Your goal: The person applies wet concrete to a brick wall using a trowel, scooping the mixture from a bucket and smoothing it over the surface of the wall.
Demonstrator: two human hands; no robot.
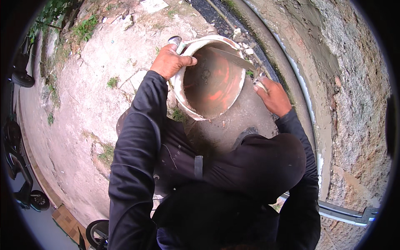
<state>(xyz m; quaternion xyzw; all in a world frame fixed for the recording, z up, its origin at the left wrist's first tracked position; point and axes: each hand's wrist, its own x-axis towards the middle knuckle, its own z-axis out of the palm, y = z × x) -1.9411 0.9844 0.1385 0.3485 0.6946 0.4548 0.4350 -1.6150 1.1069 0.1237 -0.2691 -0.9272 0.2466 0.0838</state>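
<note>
A pale bucket is tipped so that its mouth faces up toward me, its rim crusted with dried mortar. Inside, the wall is smeared grey with orange showing through. My left hand is closed at the bucket's left rim, thumb over the edge. Beside its fingers sticks up a rounded, dark-tipped handle-like piece; what it belongs to is hidden. My right hand is closed round the handle of a trowel, just right of the bucket. The trowel's flat grey blade reaches across the rim into the bucket's upper part.
On the right runs a rough plastered wall with a pipe along its foot. Cracked concrete ground with weeds and rubble spreads left. Wheeled vehicles stand at the far left. My bent knee is close below the right hand.
</note>
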